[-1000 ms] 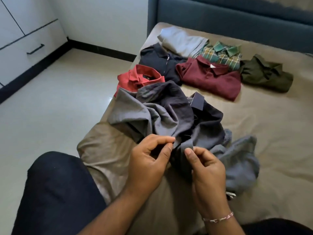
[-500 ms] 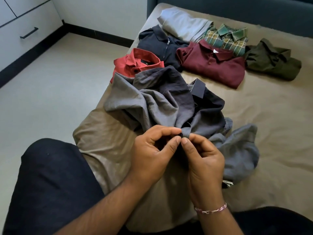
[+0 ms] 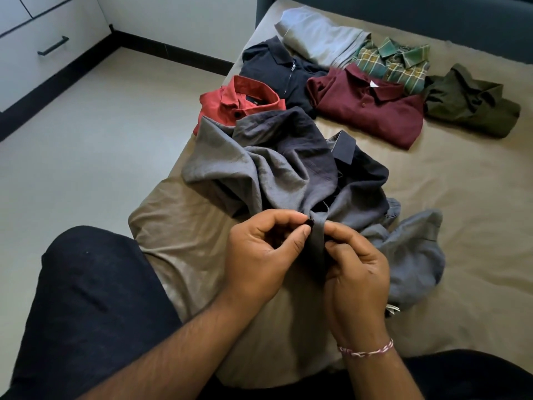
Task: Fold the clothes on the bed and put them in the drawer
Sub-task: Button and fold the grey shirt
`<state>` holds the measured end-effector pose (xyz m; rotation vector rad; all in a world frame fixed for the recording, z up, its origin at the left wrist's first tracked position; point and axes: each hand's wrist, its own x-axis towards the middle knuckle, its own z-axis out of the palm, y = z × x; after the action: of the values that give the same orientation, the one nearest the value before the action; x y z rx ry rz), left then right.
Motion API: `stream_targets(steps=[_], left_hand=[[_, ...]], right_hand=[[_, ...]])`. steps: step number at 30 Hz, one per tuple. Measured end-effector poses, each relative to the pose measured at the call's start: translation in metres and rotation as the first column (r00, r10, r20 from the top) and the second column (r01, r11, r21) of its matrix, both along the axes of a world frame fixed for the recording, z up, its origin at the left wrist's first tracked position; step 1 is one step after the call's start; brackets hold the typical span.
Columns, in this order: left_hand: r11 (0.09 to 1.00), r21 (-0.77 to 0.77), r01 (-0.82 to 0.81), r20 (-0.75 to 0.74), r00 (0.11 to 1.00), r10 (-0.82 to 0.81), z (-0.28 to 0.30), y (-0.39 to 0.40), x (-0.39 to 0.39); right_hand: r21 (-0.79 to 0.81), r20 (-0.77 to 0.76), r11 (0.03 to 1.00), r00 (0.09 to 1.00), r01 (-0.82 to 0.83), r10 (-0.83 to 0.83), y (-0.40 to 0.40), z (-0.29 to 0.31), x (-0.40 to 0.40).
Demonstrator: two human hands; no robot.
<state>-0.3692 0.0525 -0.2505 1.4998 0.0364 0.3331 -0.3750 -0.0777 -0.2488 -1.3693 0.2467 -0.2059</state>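
Observation:
A crumpled grey shirt [image 3: 268, 166] lies on the beige bed [image 3: 461, 197] right in front of me. My left hand [image 3: 259, 252] pinches a dark button at the shirt's front strip. My right hand [image 3: 354, 264] grips the same strip from the other side, fingers closed on the cloth. Folded clothes lie further back: a red shirt [image 3: 245, 102], a navy polo [image 3: 277, 67], a maroon polo [image 3: 372, 105], a light grey garment [image 3: 317, 39], a green plaid shirt [image 3: 395, 62] and an olive shirt [image 3: 470, 102]. A white drawer [image 3: 43, 50] with a black handle is at the far left.
Pale floor [image 3: 101, 140] lies between the bed's left edge and the drawer unit. A dark blue headboard [image 3: 432, 21] closes the far side of the bed. My knee in dark trousers [image 3: 95, 298] is at the lower left, against the bed corner.
My fingertips have come together on the shirt's front strip, and the left hand now pinches a button. The view has tipped down slightly, so the folded clothes sit higher in the frame.

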Motion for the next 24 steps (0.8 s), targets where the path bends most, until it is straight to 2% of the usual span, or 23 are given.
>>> stream_targets(steps=[9,24], left_hand=[[1.0,0.014,0.0,0.008,1.0,0.0,0.0013,0.004,-0.0015],[0.998,-0.008,0.067,-0.058,0.996,-0.067,-0.0063,0.0092,0.0017]], right_hand=[[0.012,0.09,0.996,0.992,-0.085,0.083,0.003,0.0069,0.0008],[-0.358,0.226,0.927,0.954,-0.109,0.199,-0.0037,-0.0018,0.005]])
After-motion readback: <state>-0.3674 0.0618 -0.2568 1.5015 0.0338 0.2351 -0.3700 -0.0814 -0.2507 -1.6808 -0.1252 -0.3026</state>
